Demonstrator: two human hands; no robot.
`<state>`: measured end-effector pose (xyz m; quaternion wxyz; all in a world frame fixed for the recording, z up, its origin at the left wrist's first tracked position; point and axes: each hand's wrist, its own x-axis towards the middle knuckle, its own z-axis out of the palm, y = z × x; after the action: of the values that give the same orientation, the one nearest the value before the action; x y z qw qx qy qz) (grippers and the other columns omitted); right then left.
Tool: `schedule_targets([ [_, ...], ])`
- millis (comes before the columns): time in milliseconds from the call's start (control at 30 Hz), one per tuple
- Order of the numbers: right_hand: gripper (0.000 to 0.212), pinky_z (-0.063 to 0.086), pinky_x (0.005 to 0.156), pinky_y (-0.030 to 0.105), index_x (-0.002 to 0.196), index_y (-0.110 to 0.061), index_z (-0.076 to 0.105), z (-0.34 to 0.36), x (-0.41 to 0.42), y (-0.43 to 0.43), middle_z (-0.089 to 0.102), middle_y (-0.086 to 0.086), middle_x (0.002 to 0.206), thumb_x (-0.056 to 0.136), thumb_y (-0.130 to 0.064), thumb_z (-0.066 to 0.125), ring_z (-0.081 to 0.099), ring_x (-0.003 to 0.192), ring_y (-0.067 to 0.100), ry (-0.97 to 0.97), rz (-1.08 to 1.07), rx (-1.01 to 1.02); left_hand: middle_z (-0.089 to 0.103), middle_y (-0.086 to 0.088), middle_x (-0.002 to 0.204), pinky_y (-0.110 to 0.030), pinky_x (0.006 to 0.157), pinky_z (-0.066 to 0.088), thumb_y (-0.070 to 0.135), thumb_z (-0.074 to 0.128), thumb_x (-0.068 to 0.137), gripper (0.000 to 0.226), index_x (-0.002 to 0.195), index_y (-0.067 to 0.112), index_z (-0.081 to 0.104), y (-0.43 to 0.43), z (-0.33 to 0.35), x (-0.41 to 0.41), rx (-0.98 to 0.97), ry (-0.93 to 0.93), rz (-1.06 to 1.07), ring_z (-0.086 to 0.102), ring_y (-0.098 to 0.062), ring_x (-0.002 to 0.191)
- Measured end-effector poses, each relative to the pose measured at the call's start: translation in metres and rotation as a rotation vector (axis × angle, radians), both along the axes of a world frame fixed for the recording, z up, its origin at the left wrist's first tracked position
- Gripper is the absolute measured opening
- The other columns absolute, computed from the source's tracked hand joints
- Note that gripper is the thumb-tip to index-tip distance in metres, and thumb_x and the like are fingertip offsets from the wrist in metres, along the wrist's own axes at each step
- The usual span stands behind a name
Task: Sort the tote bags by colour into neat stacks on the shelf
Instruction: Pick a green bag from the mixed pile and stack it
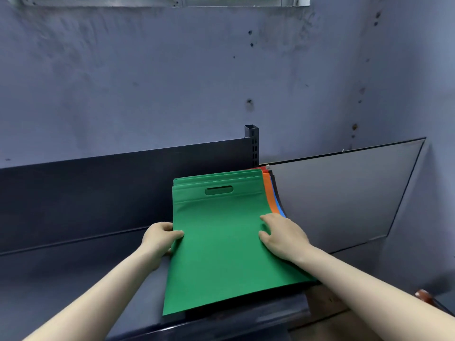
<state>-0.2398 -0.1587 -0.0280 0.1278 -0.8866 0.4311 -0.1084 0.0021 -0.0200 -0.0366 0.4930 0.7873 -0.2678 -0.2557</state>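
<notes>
Several tote bags (273, 193) piled on the shelf (73, 279) between both hands, green bag (216, 230) uppermost. Pinched at its left edge by left hand (160, 238); pressed under relaxed fingers of right hand (280, 236), gripping nothing. Probably separating greens; next, lifting clear without dragging orange bag (269, 195) beyond right fingertips.

Dim, bluish daylight is entering from the window (234, 0); below it, soft shadow is pooling under the bags (221, 242), and straight edges are bowing.

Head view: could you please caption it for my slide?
Left hand grips the green tote bag by its edge; right hand rests on it, atop a mixed-colour pile.
</notes>
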Motion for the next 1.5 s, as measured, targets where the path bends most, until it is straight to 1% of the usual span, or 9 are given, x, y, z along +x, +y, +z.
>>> schedule_targets([
  [200, 0.044, 0.044, 0.099, 0.044, 0.128, -0.007, 0.048, 0.004, -0.007, -0.003, 0.051, 0.008, 0.134, 0.09, -0.028, 0.049, 0.049, 0.122, 0.027, -0.042, -0.035, 0.089, 0.064, -0.003, 0.068, -0.021, 0.051, 0.041, 0.005, 0.065, 0.085, 0.009, 0.079, 0.008, 0.07, 0.0, -0.003, 0.007, 0.003, -0.009, 0.068, 0.049, -0.014, 0.053],
  [400, 0.046, 0.045, 0.098, 0.045, 0.13, -0.009, 0.047, 0.007, 0.005, 0.002, 0.051, 0.008, 0.135, 0.086, -0.024, 0.052, 0.049, 0.123, 0.028, -0.055, -0.064, 0.08, 0.068, -0.008, 0.078, -0.023, 0.05, 0.047, 0.005, 0.065, 0.086, 0.011, 0.075, 0.007, 0.066, 0.0, -0.003, 0.019, 0.005, 0.063, 0.033, 0.06, -0.018, 0.063],
  [567, 0.06, 0.041, 0.103, 0.041, 0.145, -0.018, 0.035, 0.006, 0.016, 0.011, 0.043, 0.004, 0.144, 0.087, -0.02, 0.052, 0.042, 0.131, 0.025, -0.082, -0.058, 0.085, 0.071, -0.014, 0.082, -0.032, 0.064, 0.047, 0.012, 0.074, 0.082, 0.011, 0.076, 0.005, 0.067, -0.001, -0.006, 0.027, -0.025, 0.144, 0.026, 0.062, -0.025, 0.07],
  [733, 0.058, 0.041, 0.102, 0.039, 0.142, -0.014, 0.038, 0.01, 0.02, 0.014, 0.046, 0.007, 0.141, 0.086, -0.02, 0.053, 0.044, 0.128, 0.025, -0.096, -0.084, 0.102, 0.072, -0.017, 0.08, -0.036, 0.068, 0.052, 0.009, 0.074, 0.081, 0.011, 0.075, 0.003, 0.068, 0.001, -0.004, 0.037, -0.043, 0.144, 0.056, 0.065, -0.027, 0.069],
  [900, 0.062, 0.038, 0.106, 0.037, 0.146, -0.016, 0.034, 0.012, 0.031, 0.022, 0.04, 0.004, 0.148, 0.087, -0.018, 0.052, 0.04, 0.133, 0.023, -0.114, -0.07, 0.135, 0.072, -0.021, 0.084, -0.055, 0.08, 0.056, 0.011, 0.071, 0.084, 0.011, 0.08, 0.0, 0.069, 0.003, -0.006, 0.047, -0.05, 0.17, 0.076, 0.07, -0.036, 0.08],
  [1000, 0.063, 0.036, 0.108, 0.034, 0.146, -0.017, 0.033, 0.013, 0.039, 0.028, 0.038, 0.002, 0.15, 0.087, -0.013, 0.051, 0.038, 0.136, 0.021, -0.157, -0.045, 0.148, 0.073, -0.019, 0.084, -0.054, 0.081, 0.056, 0.015, 0.068, 0.086, 0.014, 0.082, 0.001, 0.068, 0.003, -0.01, 0.048, -0.048, 0.119, 0.082, 0.07, -0.037, 0.084],
  [1267, 0.06, 0.045, 0.099, 0.037, 0.142, -0.014, 0.038, 0.014, 0.045, 0.017, 0.045, 0.007, 0.144, 0.085, -0.007, 0.056, 0.049, 0.126, 0.024, -0.378, -0.147, 0.306, 0.068, -0.022, 0.091, -0.04, 0.07, 0.051, 0.03, 0.061, 0.092, 0.036, 0.088, -0.006, 0.062, 0.003, -0.002, 0.055, -0.089, 0.02, 0.177, 0.066, -0.039, 0.088],
  [1367, 0.059, 0.046, 0.096, 0.037, 0.143, -0.012, 0.036, 0.019, 0.047, 0.015, 0.051, 0.01, 0.135, 0.087, -0.013, 0.057, 0.054, 0.116, 0.025, -0.366, -0.193, 0.342, 0.068, -0.022, 0.092, -0.05, 0.081, 0.054, 0.029, 0.06, 0.093, 0.032, 0.085, -0.002, 0.061, 0.0, -0.003, 0.055, -0.1, 0.089, 0.176, 0.065, -0.04, 0.091],
  [1500, 0.049, 0.046, 0.074, 0.029, 0.131, -0.005, 0.05, 0.024, 0.044, 0.009, 0.06, 0.011, 0.117, 0.087, -0.024, 0.059, 0.059, 0.093, 0.023, -0.355, -0.278, 0.442, 0.067, -0.023, 0.097, -0.051, 0.082, 0.054, 0.02, 0.057, 0.096, 0.021, 0.084, 0.002, 0.06, 0.003, 0.002, 0.051, -0.162, 0.233, 0.174, 0.065, -0.038, 0.088],
])
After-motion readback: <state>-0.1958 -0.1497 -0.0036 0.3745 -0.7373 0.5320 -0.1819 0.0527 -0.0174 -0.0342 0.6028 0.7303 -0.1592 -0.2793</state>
